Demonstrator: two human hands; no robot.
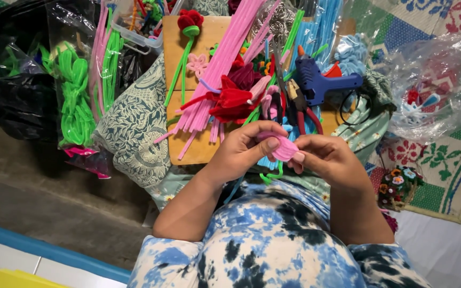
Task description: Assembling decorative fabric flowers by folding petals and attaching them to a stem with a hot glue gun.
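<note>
My left hand [246,146] and my right hand [326,157] meet in front of my chest, both pinching a small pink pipe-cleaner piece [283,148] bent into a petal shape. A green pipe-cleaner stem [272,175] hangs below it. Just beyond my hands lies a wooden board [188,144] with a bundle of pink pipe cleaners [220,69], red pipe-cleaner flowers [236,101], a blue glue gun [318,82] and red-handled pliers [302,109].
A clear bag of bright green pipe cleaners [76,96] lies at the left beside a black plastic bag [12,80]. A patterned cushion [134,128] sits under the board. Light blue pipe cleaners [321,26] lie at the back. A crumpled clear bag [438,80] rests on a patterned mat [454,165].
</note>
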